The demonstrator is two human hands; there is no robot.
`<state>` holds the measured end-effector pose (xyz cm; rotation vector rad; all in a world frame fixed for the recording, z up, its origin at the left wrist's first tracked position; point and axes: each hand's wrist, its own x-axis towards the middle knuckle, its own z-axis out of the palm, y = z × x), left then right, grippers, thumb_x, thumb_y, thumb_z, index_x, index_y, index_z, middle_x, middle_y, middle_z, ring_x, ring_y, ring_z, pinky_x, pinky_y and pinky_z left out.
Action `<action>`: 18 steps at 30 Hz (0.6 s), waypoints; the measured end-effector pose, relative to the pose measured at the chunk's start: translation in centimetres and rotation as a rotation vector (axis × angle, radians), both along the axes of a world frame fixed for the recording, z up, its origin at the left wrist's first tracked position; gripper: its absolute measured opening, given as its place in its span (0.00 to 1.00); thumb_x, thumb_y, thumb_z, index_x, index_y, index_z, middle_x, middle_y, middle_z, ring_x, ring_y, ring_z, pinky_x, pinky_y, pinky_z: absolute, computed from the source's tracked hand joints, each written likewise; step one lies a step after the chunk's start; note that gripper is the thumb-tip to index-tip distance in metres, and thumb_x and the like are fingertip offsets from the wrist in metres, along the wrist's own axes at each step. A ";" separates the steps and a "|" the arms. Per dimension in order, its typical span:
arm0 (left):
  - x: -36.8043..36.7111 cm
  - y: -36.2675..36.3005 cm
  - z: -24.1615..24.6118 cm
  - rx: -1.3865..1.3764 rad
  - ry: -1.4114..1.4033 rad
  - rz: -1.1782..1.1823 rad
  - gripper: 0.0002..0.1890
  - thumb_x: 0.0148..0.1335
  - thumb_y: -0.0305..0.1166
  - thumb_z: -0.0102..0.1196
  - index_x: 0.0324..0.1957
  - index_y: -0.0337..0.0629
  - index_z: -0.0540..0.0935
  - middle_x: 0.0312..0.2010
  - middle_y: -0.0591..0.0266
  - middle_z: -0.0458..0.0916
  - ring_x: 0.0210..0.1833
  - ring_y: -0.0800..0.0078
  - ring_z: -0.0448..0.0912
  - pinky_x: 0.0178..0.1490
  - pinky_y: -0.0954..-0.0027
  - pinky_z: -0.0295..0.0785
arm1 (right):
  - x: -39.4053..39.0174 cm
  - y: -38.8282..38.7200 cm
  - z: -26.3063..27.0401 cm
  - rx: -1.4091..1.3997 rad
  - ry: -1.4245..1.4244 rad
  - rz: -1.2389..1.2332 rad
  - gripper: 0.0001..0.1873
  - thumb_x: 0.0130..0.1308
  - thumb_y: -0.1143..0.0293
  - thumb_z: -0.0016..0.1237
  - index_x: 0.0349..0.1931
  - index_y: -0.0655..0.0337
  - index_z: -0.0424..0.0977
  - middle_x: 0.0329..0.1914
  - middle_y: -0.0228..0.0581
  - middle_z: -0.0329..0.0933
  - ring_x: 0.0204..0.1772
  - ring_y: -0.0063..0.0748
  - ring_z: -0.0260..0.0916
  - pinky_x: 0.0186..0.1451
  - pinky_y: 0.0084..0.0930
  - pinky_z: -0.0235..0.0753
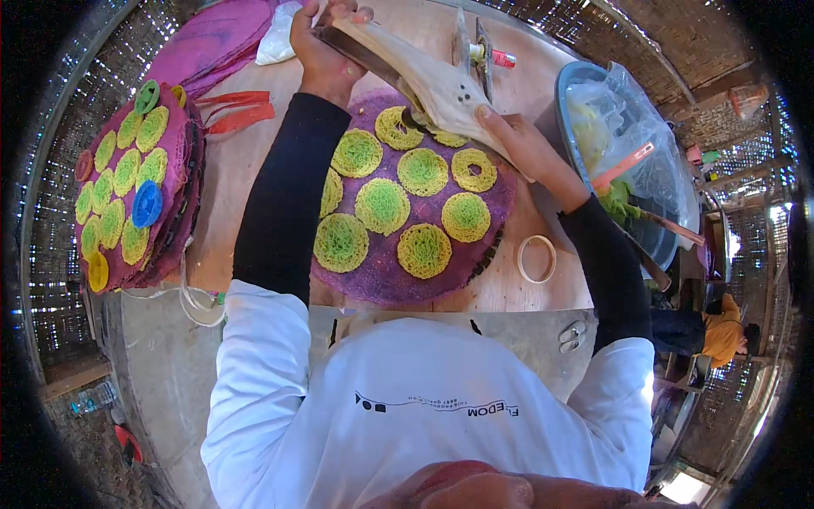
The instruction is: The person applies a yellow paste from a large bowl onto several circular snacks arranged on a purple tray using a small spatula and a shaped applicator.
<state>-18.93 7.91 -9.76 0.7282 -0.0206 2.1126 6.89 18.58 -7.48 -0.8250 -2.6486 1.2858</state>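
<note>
Both my hands hold a wooden lever press (413,63) above a round purple mesh tray (407,280). My left hand (331,57) grips the handle end at the top. My right hand (528,146) is closed on the lower right end. Beneath the press, the tray bears several flat noodle rounds with yellow rims and green centres, such as a noodle round (382,207). A yellow noodle ring (474,170) with an open centre lies near my right hand. Another yellow ring (398,127) lies just left of the press's lower part, which partly hides a round.
At the left, stacked mesh trays (181,210) bear more rounds and coloured plastic rings. Purple mesh sheets (210,44) lie behind. A grey-blue basin (566,108) with plastic bags stands at the right. A pale ring (536,259) lies near the edge. A person (722,331) is farther off.
</note>
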 end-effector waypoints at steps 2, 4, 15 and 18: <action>-1.0 0.4 -0.6 -0.013 -0.011 0.006 0.07 0.52 0.40 0.41 0.23 0.51 0.63 0.20 0.75 0.63 0.30 0.77 0.68 0.42 0.67 0.64 | -1.0 0.3 0.2 -0.054 -0.123 -0.039 0.42 0.53 0.32 0.32 0.25 0.75 0.74 0.12 0.41 0.68 0.15 0.29 0.66 0.18 0.25 0.65; -1.5 0.8 -1.6 -0.155 -0.028 0.180 0.06 0.51 0.38 0.40 0.22 0.51 0.63 0.19 0.75 0.62 0.29 0.76 0.67 0.41 0.67 0.64 | -1.8 0.7 0.0 -0.053 -0.148 -0.027 0.43 0.52 0.31 0.32 0.24 0.75 0.74 0.12 0.41 0.68 0.15 0.29 0.66 0.18 0.25 0.65; -2.8 1.7 -4.7 -0.242 -0.140 0.236 0.07 0.52 0.35 0.37 0.20 0.50 0.61 0.17 0.73 0.61 0.27 0.75 0.66 0.37 0.68 0.65 | -3.5 0.8 -1.2 -0.113 -0.268 0.002 0.42 0.53 0.31 0.29 0.15 0.71 0.71 0.08 0.39 0.64 0.13 0.27 0.65 0.15 0.24 0.64; -2.9 1.9 -5.7 -0.237 -0.162 0.255 0.07 0.52 0.35 0.37 0.21 0.49 0.63 0.18 0.72 0.62 0.26 0.75 0.66 0.36 0.68 0.65 | -3.7 1.2 -0.5 -0.069 -0.318 0.004 0.42 0.52 0.31 0.31 0.16 0.71 0.72 0.09 0.40 0.66 0.14 0.28 0.66 0.17 0.24 0.65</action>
